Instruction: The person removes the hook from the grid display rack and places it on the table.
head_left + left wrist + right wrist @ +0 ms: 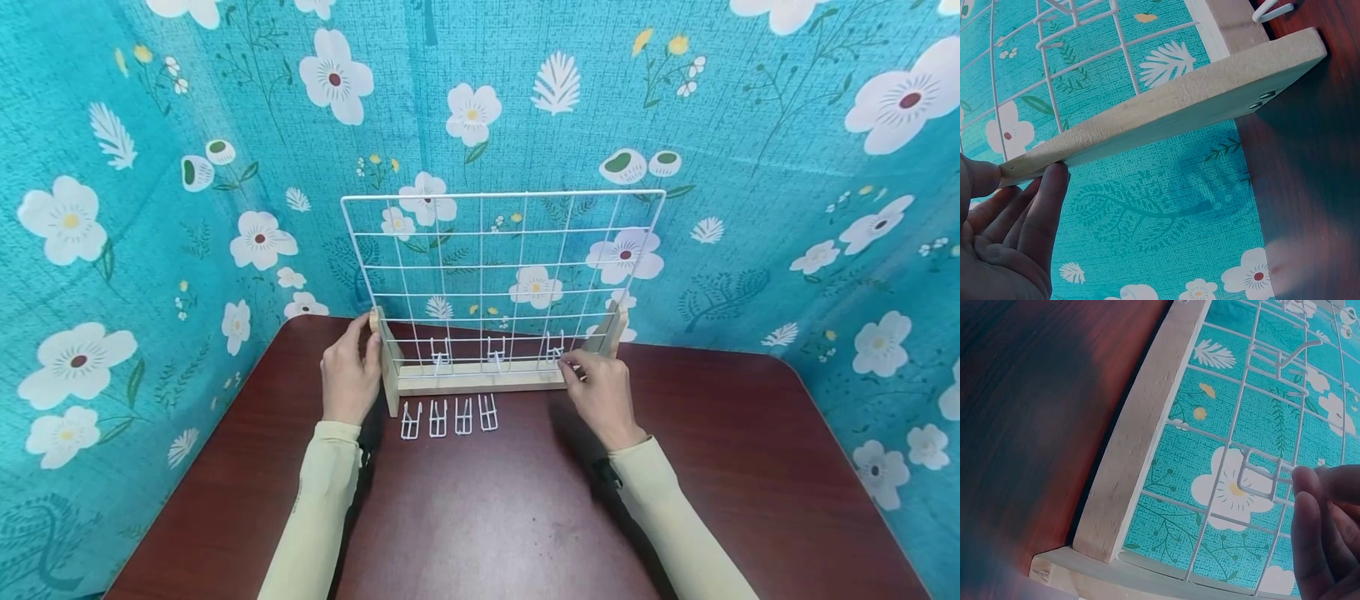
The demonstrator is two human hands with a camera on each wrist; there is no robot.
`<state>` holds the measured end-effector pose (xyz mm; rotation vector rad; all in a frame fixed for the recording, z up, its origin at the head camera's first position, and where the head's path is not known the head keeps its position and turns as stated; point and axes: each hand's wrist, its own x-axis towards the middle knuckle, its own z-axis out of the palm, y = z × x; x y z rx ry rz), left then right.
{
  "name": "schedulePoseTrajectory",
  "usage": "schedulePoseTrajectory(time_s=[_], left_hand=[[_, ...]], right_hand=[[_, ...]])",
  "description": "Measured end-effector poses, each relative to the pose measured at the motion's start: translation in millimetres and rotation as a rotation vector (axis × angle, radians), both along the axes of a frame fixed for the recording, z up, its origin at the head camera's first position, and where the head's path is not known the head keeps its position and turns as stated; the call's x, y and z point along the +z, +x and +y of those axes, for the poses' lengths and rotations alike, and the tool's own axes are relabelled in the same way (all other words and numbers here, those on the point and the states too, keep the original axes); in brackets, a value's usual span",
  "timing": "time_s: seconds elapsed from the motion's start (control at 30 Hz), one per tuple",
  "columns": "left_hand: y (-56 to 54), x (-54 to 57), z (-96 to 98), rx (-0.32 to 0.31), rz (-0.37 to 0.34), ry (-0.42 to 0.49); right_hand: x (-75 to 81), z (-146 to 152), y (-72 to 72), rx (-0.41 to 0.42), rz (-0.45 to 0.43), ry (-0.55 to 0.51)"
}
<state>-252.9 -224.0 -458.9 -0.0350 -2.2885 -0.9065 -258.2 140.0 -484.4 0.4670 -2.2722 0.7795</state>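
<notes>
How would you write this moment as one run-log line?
Left hand: holds wooden side panel | Right hand: pinches white hook at wire grid | Table: four loose hooks

matt wooden stand (pixel 465 386), glossy tabletop (pixel 457 508)

Grid (pixel 482 267) and hooks (pixel 438 418) are white; the cloth (pixel 540 146) is floral turquoise.

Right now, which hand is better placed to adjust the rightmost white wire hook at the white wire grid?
Probably the right hand: its fingers pinch this hook, while the left hand grips the pale wooden left support.
</notes>
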Motion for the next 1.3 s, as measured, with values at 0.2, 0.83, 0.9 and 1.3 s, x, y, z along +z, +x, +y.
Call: schedulePoseTrajectory(time_s=[0.2,0.83,0.9,1.3], left_hand=[[-2.1,1.9,-0.1,0.003,-0.003,-0.001],[-2.2,0.4,-0.4,0.003,-0.009,0.004],[-2.4,0.8,-0.3,0.004,-0.010,0.003],[-0.7,2.1,1.7,0.007,-0.020,0.006]], right_hand=[[2.9,0.3,-1.2,0.002,0.017,-0.017],[14.0,-4.3,7.3,0.018,0.033,-0.008],[15.7,-5.5,9.0,0.025,0.021,-0.005],[17.5,-12.3,13.9,0.056,-0.027,0.042]])
